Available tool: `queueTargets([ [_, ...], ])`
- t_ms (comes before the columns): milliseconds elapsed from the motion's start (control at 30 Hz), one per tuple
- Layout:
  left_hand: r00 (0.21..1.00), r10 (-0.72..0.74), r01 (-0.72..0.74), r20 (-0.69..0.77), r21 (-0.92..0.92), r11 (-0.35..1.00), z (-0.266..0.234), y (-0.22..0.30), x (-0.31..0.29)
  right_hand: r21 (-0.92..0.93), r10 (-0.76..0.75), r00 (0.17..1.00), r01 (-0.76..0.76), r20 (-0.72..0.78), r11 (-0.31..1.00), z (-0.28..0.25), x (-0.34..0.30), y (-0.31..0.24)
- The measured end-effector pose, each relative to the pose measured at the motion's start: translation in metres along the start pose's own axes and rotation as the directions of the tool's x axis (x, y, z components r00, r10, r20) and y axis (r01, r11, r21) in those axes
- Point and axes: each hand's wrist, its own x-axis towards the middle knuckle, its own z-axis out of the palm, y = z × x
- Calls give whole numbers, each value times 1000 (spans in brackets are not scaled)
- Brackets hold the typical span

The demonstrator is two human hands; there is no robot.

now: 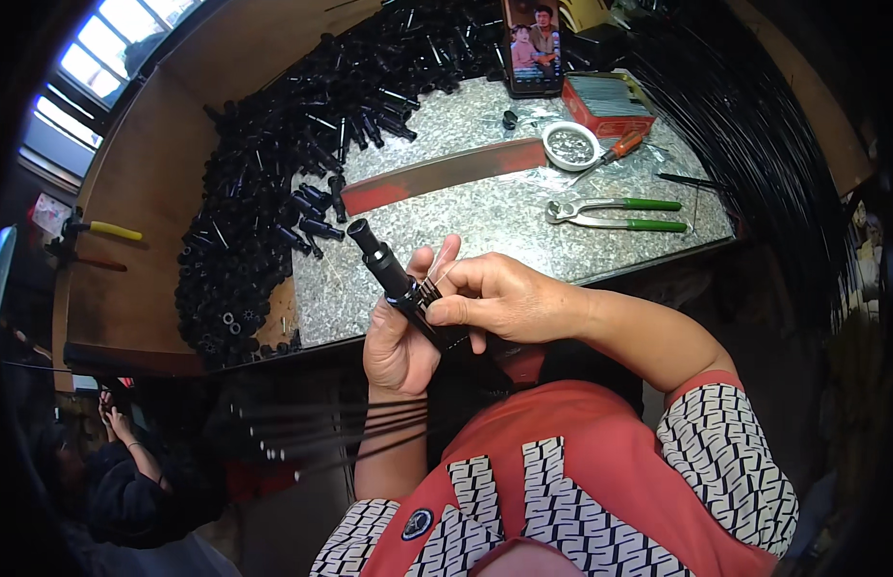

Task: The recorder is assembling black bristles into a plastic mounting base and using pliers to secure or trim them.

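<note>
In front of my chest my left hand (pixel 396 348) is closed around a black stepped tube (pixel 387 269), which tilts up toward the far left. Thumb and fingers of my right hand (pixel 499 296) pinch the ends of several thin black rods against the tube's side. A fine, pale wire-like strand shows by the right fingertips. The rods (pixel 341 430), like umbrella ribs with light tips, stick out past my left wrist to the lower left, blurred. My palms hide the tube's lower end.
A heap of black tubes (pixel 307 144) lines the speckled board's (pixel 427 125) far left. Across it lies a red-edged bar (pixel 446 175). Green-handled pincers (pixel 620 214), a white bowl (pixel 570 146), screwdriver (pixel 621 147), red box (pixel 608 104) and phone (pixel 535 48) lie right. Long black rods (pixel 754 106) hang beyond. Another person (pixel 144 471) sits lower left.
</note>
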Motion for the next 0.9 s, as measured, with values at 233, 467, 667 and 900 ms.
queueTargets([
  [233, 997, -49, 53, 67, -68, 996, -5, 13, 2, -35, -70, 998, 71, 4, 997, 1, 16, 0],
  [467, 999, -13, 13, 35, 23, 1000, 3, 20, 1, -71, -142, 990, 143, 20, 987, 7, 26, -6],
  [667, 832, 554, -482, -36, 449, 752, 34, 16, -12, -579, -764, 633, 577, -129, 576, 31, 38, 5],
  [900, 695, 718, -497, 38, 747, 442, 48, 26, -38, -556, -745, 651, 569, -147, 606, 54, 35, 6],
])
